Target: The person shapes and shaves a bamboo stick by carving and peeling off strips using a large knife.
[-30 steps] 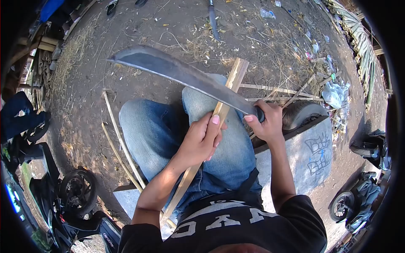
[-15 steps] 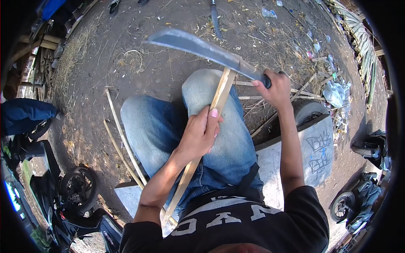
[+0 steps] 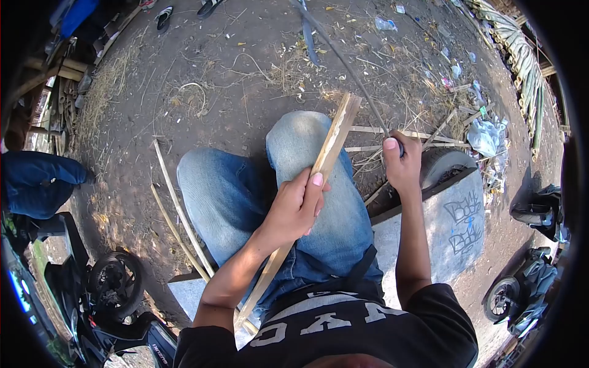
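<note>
near the lap, over the black t-shirt (image 3: pixel 343 328) and faded jeans (image 3: pixel 325 202), a split bamboo strip (image 3: pixel 335 144) slants away from the belly, its far end beyond the right knee. the left hand (image 3: pixel 296 205) is clamped round the middle of it, thumb on top. it looks light and stiff, dry enough not to slip, though its split edges could bite the skin; this middle grip, well back from the far end, seems a sound place to hold it. to the right, the right hand (image 3: pixel 403 162) is closed on the machete (image 3: pixel 353 72) at its dark handle, the blade nearly edge-on and passing just beside the strip's far end. that tool probably feels heavy toward the tip, so the handle is the only safe hold. on the right are a graffitied slab (image 3: pixel 457 214) and a tyre (image 3: pixel 443 164); on the left, thin strips (image 3: pixel 177 202) lean near the jeans. farther right sits a crumpled plastic bag (image 3: pixel 485 137), while another person's leg (image 3: pixel 46 178) shows at far left. far ahead, a second long blade (image 3: pixel 309 42) lies on the dirt, with a sandal (image 3: pixel 164 18) off to its left.
</note>
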### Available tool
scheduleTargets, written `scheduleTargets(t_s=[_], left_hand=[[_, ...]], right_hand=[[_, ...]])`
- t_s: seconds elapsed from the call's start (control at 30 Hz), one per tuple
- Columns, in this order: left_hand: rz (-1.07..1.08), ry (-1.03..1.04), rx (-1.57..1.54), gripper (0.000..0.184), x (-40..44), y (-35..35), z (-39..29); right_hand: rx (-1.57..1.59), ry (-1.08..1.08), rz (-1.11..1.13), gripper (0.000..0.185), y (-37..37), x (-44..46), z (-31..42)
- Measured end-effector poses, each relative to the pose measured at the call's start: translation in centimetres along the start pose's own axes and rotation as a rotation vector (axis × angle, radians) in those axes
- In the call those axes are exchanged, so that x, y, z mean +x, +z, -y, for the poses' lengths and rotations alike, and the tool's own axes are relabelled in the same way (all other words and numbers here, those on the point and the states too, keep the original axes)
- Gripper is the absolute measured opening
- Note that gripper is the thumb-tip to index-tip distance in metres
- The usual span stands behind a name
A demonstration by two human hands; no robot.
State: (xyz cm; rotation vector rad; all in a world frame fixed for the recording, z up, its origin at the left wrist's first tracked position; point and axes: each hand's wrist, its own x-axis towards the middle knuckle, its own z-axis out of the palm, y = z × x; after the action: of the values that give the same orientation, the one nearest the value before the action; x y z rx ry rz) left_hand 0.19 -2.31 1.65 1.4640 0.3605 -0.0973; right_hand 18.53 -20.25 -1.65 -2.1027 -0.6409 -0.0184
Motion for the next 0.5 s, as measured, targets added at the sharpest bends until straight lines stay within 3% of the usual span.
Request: scheduleTargets(t_s=[0.03,0.1,0.2,0.33,0.5], left_hand=[[-0.003,0.004,0.016,0.041,0.0,0.0,0.0],[-0.012,0.009,0.026,0.04,0.1,0.2,-0.1],[-0.033,0.004,0.069,0.04,0.0,0.1,-0.1],[-0.05,-0.005,0.087,0.042,-0.2,-0.2,0.0],[-0.06,0.022,0.133,0.043,0.1,-0.3,0.5]], right_hand=[[-0.017,-0.166,0.021,0.065,-0.2,0.2,0.9],[-0.077,-0.132,0.14,0.059,-0.5,0.8,1.3],[-0.432,-0.314,0.246,0.058,-0.2,2.1,2.8],[-0.466,-0.375,0.303,0.059,0.0,3.2,2.7],[-0.399,-0.603,0.253,0.062,0.5,5.8,-1.3]])
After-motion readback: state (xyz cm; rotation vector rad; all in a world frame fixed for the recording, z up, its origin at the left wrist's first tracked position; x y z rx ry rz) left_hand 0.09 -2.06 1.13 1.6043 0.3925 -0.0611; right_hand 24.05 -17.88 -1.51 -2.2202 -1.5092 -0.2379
